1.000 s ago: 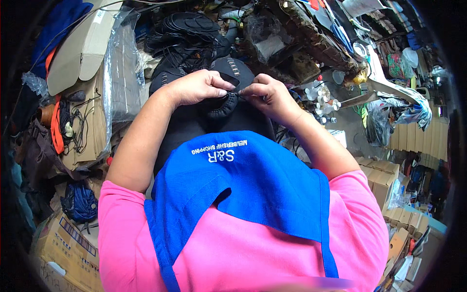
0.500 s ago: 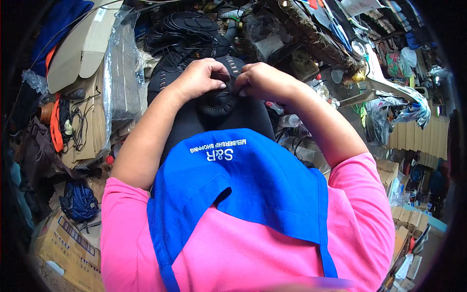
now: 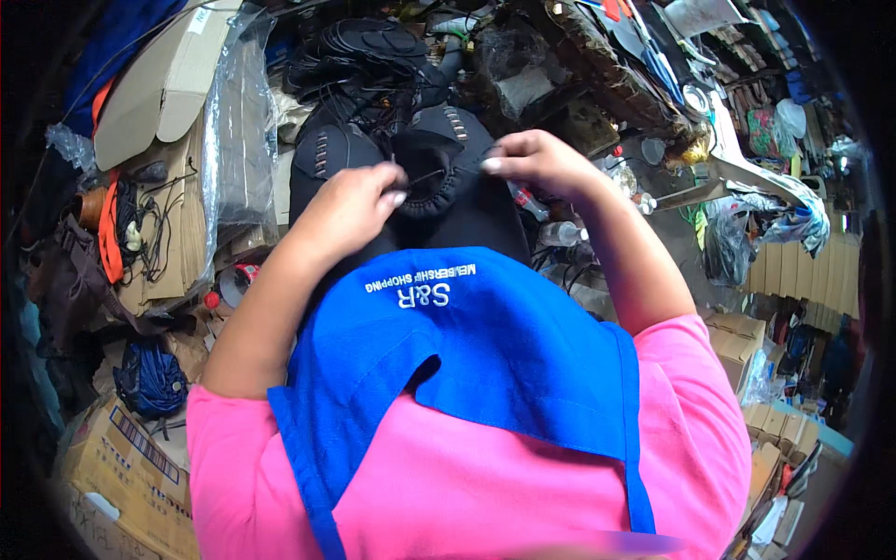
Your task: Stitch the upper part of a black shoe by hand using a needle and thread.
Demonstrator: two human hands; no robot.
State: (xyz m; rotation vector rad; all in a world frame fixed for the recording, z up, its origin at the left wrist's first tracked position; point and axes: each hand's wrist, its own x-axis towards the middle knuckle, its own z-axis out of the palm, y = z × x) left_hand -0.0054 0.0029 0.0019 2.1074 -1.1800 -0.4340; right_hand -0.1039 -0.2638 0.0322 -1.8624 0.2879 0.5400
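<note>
Above the blue apron [image 3: 485, 364] and pink shirt [image 3: 485, 485], both hands meet over a black shoe upper [image 3: 439, 173] that rests on the person's dark lap. That piece is rounded, with a stitched, ribbed edge curving along its near side, and it sits between the two hands at the middle of the view. On the person's left, the left hand [image 3: 350, 210] lies knuckles up with its fingers curled down onto the near-left edge of the upper, the pale nails showing at the fingertips [image 3: 397, 196]. It is closed in a pinch there, and a thin dark thread [image 3: 425, 175] seems to run from it across the piece, though the line is too fine to follow fully. The right hand [image 3: 537, 159] comes in from the other side, its fingers bent and closed on the right edge of the upper, thumb and forefinger pressed together at the rim.

Beyond the hands, a heap of similar black shoe parts [image 3: 364, 47] with loose cords is piled against a cluttered bench. Flattened cardboard [image 3: 163, 84] and a sheet of clear plastic [image 3: 233, 140] stand to the left, with an orange strap [image 3: 110, 233] beside them. Cardboard boxes [image 3: 121, 457] sit low on the left, and more boxes [image 3: 742, 341] are stacked on the right.
</note>
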